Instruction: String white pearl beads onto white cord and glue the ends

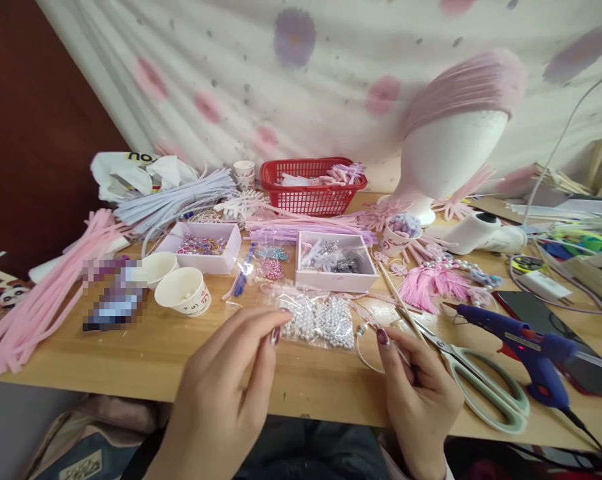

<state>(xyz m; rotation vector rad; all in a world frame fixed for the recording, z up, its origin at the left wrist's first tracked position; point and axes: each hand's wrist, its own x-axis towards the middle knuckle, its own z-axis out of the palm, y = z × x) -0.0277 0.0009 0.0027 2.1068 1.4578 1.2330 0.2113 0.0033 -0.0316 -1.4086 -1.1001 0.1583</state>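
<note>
A camera worn on the person's head looks forward and down across a table (135, 357), its single wide view taken from above and just behind the near edge. That edge crosses the frame's lower part, with the lap (325, 447) beneath it; the left hand (225, 387) and right hand (418, 390), closest to the lens, show large. Beyond, the view reaches the far edge and a curtain (335, 87); the table runs out of frame at both sides.

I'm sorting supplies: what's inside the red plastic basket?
The red plastic basket holds pink and purple fuzzy pieces and whitish strips. What lies beneath them is covered and cannot be told.
</note>
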